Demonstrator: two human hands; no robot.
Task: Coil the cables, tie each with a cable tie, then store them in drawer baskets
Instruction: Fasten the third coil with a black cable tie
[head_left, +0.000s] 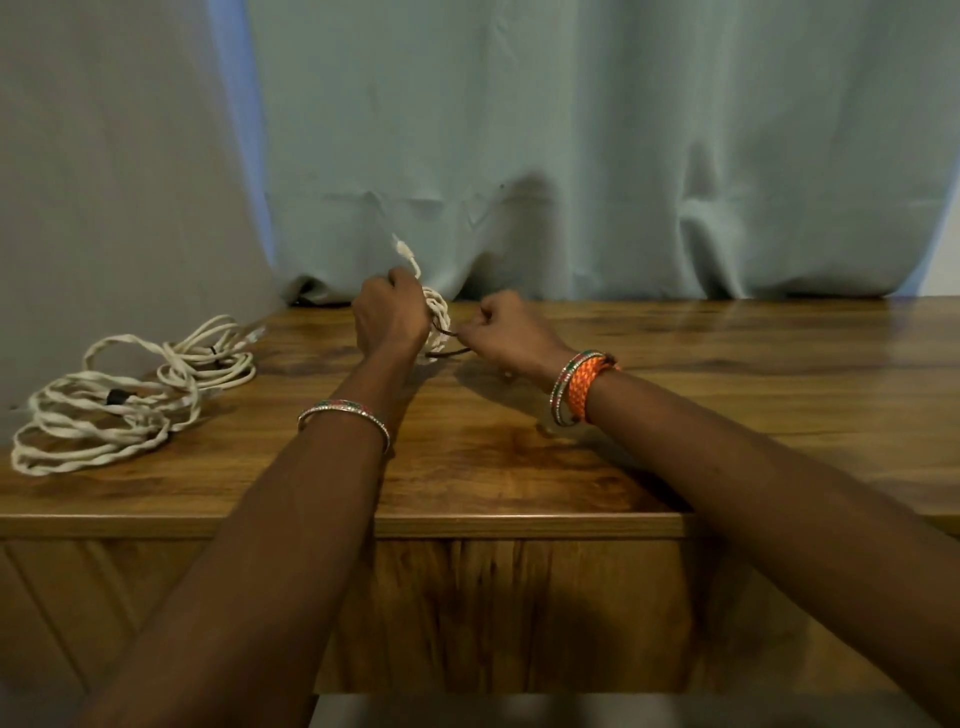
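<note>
Left hand (390, 317) fingers curled round white cable coil (435, 312) above wooden table (727, 374); right hand (506, 332) pinches dark tie (448, 353). Two tied coils (130, 395) lie left.

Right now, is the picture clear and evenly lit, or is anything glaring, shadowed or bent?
Head view: dim, slightly soft; glare streaks the table; the left hand and right hand cast shadows beside the cable; the curtain bows from the wide lens.
</note>
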